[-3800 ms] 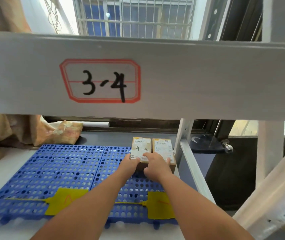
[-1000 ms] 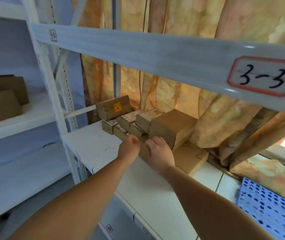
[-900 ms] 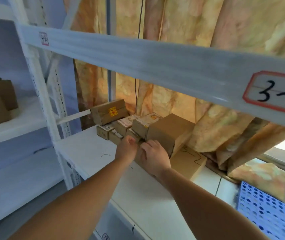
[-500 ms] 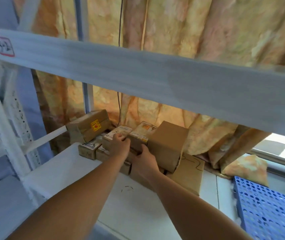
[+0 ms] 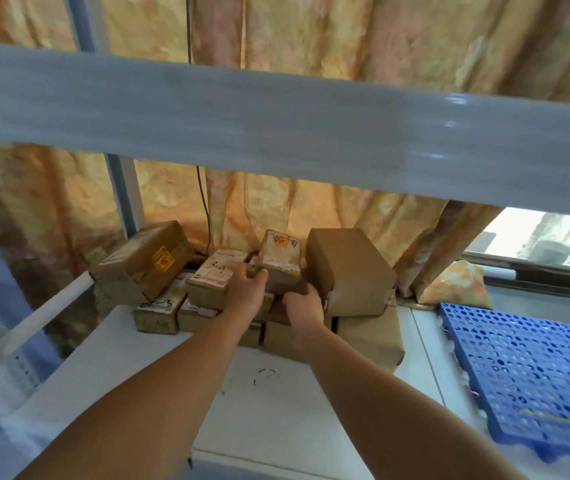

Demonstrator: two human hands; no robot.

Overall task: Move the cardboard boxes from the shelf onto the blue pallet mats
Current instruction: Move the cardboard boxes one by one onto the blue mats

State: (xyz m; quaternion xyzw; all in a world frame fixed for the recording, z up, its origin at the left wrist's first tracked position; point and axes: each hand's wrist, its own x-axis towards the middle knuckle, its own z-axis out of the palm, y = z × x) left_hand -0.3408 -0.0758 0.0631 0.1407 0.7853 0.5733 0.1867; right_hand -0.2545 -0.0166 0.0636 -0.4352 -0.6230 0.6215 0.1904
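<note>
The white shelf (image 5: 276, 410) bears a row of cardboard boxes at its back, touching side to side: a small handwritten box (image 5: 157, 311) at the left end, a second small box (image 5: 195, 313) beside it, a plain box (image 5: 281, 337) further right, then a wide flat box (image 5: 370, 336). More boxes are stacked on these. A pen mark (image 5: 262, 374) shows on the bare front. A blue pallet mat (image 5: 526, 368) lies at the right, apart from the boxes.

Boxes (image 5: 349, 271) are piled at the back of the shelf (image 5: 276, 410), before the curtain (image 5: 311, 29). The pallet mat (image 5: 526, 368) lies to their right. A small box (image 5: 280, 261) on top sits between the left hand (image 5: 247, 292) and the right hand (image 5: 302, 306).
</note>
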